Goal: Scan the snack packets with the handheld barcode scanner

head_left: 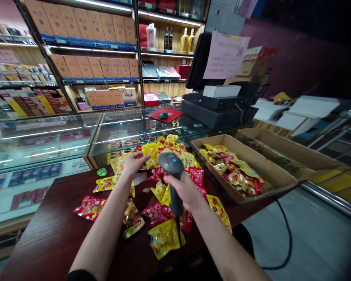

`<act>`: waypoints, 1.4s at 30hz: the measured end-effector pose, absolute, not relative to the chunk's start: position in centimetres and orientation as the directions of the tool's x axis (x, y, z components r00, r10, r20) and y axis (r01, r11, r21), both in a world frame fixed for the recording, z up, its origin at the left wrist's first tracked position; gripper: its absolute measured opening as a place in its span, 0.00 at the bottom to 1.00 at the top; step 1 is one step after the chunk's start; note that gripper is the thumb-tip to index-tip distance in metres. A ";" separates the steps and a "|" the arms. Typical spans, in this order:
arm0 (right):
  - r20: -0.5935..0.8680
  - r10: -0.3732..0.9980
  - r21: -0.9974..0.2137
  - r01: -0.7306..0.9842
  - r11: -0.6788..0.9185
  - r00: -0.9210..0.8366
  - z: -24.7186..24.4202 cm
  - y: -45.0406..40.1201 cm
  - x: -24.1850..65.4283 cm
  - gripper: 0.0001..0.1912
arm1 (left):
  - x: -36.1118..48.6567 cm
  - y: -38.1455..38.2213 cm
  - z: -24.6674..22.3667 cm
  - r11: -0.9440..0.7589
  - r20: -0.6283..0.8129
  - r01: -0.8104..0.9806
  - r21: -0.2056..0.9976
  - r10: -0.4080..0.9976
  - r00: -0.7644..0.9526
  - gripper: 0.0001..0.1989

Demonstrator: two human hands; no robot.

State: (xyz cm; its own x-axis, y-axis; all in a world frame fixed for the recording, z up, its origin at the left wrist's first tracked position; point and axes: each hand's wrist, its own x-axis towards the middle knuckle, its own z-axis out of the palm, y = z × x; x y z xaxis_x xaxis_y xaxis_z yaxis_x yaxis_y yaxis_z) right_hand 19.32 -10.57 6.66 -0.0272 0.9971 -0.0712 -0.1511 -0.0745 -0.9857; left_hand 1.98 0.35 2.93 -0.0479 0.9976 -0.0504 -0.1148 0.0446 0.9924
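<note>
In my right hand [186, 191] is a dark grey barcode scanner [170, 163], gripped by its handle with the head up and a blue light on top. My left hand [133, 163] pinches the edge of a yellow snack packet [150, 153], just left of the scanner head. Red, yellow and gold snack packets lie in a loose heap beneath and around both hands. Closer to me are a yellow packet [165, 239], a gold packet [133, 219] and a red packet [90, 207]. The scanner partly hides the packets behind it.
A cardboard box [271, 183] holding similar packets stands right of the heap, with another cardboard box [298, 150] behind it. Glass display counters [55, 134] border the dark wooden table [43, 230]. A computer terminal [213, 109] and mouse [163, 115] sit farther back. The scanner's cable hangs down.
</note>
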 end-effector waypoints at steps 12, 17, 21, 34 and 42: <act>-0.202 0.979 -0.965 -0.174 -0.198 0.011 11.8 -5.8 26.9 0.09 | 10.3 0.4 6.9 0.050 -0.035 -0.100 0.994 0.989 0.142 0.22; -0.192 0.973 -0.971 -0.167 -0.170 0.129 13.1 -5.3 33.5 0.08 | 18.2 2.5 9.0 0.071 -0.050 -0.075 0.995 0.967 0.250 0.21; -0.207 0.952 -0.970 -0.175 -0.170 0.227 13.7 -4.8 39.1 0.07 | 25.1 3.7 9.7 0.072 -0.045 -0.075 0.995 0.948 0.314 0.20; -0.258 0.899 -0.959 -0.206 -0.194 0.355 12.9 -4.6 47.9 0.03 | 34.2 4.9 8.9 0.090 -0.106 0.065 0.994 0.934 0.341 0.31; -0.238 0.962 -0.960 -0.187 -0.211 0.136 12.7 -2.6 39.6 0.03 | 22.0 4.2 9.3 0.060 -0.073 0.061 0.996 0.964 0.254 0.30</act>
State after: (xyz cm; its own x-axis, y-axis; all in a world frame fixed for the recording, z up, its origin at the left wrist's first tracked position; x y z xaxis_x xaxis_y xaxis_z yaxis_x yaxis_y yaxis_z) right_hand 39.56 -2.57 12.65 0.1356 0.9618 -0.2379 -0.1866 -0.2111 -0.9595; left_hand 22.03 4.23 9.33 0.2539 0.9645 -0.0734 0.0607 0.0598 0.9964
